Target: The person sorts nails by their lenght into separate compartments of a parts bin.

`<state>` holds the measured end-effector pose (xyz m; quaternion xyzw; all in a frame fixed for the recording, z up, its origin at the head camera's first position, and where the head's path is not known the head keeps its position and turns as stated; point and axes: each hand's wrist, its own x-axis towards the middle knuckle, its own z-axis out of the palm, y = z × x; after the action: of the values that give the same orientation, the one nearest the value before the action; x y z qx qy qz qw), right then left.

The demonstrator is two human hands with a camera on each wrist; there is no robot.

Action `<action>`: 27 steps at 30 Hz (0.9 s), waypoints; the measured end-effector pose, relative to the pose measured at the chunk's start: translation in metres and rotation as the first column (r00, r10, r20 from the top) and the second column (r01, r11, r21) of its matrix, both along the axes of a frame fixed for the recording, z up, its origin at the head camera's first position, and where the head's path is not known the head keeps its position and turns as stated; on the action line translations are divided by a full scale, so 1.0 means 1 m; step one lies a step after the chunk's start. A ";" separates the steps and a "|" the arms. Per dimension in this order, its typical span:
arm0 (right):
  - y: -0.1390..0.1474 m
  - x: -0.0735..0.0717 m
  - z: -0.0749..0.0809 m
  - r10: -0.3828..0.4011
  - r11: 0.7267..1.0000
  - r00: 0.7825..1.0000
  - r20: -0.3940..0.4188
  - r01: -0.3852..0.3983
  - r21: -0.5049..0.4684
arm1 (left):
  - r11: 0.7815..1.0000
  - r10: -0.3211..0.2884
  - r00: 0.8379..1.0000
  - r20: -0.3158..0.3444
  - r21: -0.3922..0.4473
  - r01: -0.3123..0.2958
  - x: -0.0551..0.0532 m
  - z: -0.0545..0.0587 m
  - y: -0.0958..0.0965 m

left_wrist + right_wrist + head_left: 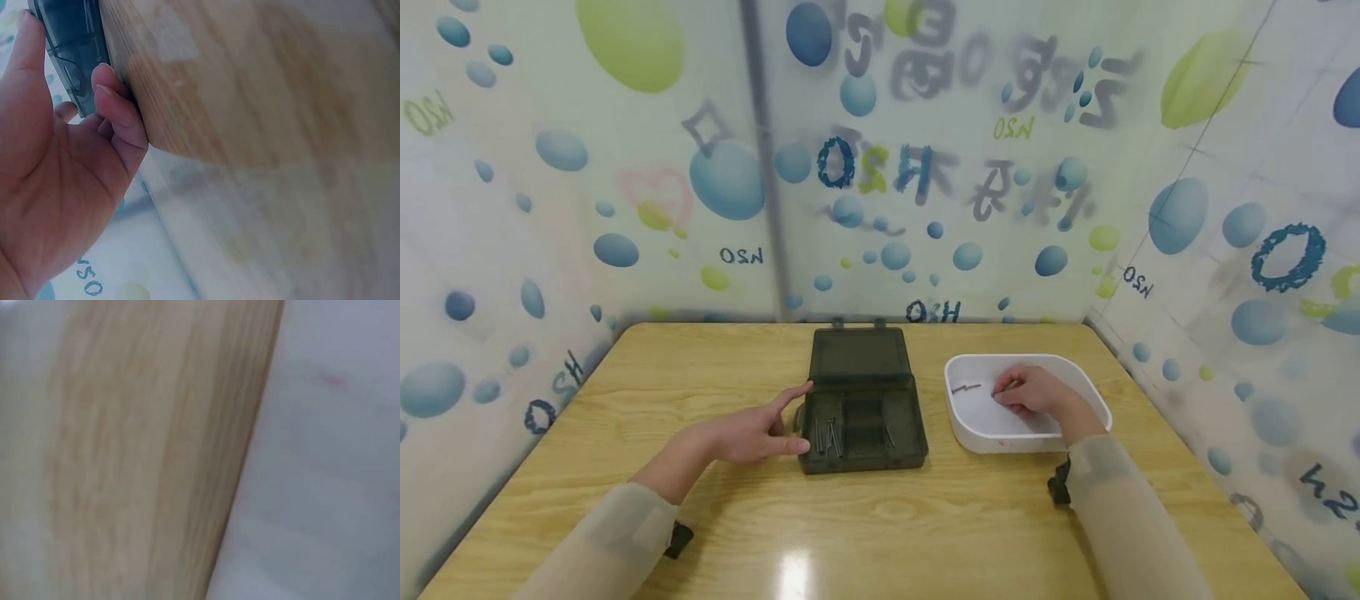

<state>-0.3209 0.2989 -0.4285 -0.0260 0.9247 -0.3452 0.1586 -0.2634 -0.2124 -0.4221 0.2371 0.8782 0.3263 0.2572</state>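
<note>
Pale sleeves (1138, 517) reach up from the bottom of my head view, toward the middle of a wood-grain table (865, 533) with a bright glare near its front. Around it I see walls (842, 233) printed with blue and green drops and reversed lettering. On the table stands a dark, see-through case (865, 462), lid open, and to its right a white tray (1007, 443). My right-wrist feed, blurred, gives only wood and the tray's side with a pink smudge (332, 380). The left hand (745, 435) has thumb and forefinger spread wide, touching the case's left side; only the left-wrist feed shows me its other fingers bent. Inside the tray, the right hand (1036, 392) pinches a small screw (1002, 389); more screws (835, 442) lie in the case's compartments and the tray.
</note>
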 end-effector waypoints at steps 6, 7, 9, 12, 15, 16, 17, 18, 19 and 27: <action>-0.005 0.002 0.004 0.017 1.000 1.000 -0.003 -0.017 0.012 | 1.000 -0.002 1.000 0.009 0.006 0.001 0.000 0.001 -0.002; -0.005 0.002 0.004 0.020 1.000 1.000 -0.004 -0.020 0.014 | 1.000 -0.001 1.000 0.008 0.006 0.001 0.000 0.001 -0.002; -0.005 0.001 0.004 0.019 1.000 1.000 -0.004 -0.019 0.015 | 1.000 -0.001 1.000 0.006 0.003 0.001 0.000 0.002 -0.002; -0.005 0.000 0.003 0.012 1.000 1.000 0.001 -0.012 0.015 | 1.000 0.000 1.000 0.005 0.000 0.000 0.000 0.002 -0.002; -0.005 -0.001 0.003 0.011 1.000 1.000 0.005 -0.011 0.020 | 1.000 0.001 1.000 0.003 0.000 -0.001 0.000 0.002 -0.002; -0.005 -0.002 0.003 0.011 1.000 1.000 0.004 -0.011 0.023 | 1.000 0.001 1.000 0.004 0.001 -0.001 0.000 0.002 -0.002; -0.005 -0.002 0.003 0.009 1.000 1.000 0.004 -0.009 0.024 | 1.000 0.001 1.000 0.003 0.001 -0.001 0.000 0.002 -0.002; -0.005 -0.002 0.004 0.013 1.000 1.000 0.000 -0.013 0.027 | 1.000 0.000 1.000 0.003 0.001 0.000 0.000 0.002 -0.002; -0.005 -0.002 0.004 0.013 0.999 1.000 -0.002 -0.013 0.030 | 1.000 -0.001 1.000 0.003 0.002 0.001 0.000 0.002 -0.002; -0.005 -0.002 0.007 0.011 0.997 1.000 -0.021 -0.009 0.079 | 1.000 -0.009 1.000 0.014 0.013 0.009 -0.001 0.001 -0.001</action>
<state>-0.3231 0.2939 -0.4211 -0.0281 0.9391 -0.3073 0.1514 -0.2639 -0.2131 -0.4209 0.2403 0.8732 0.3323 0.2634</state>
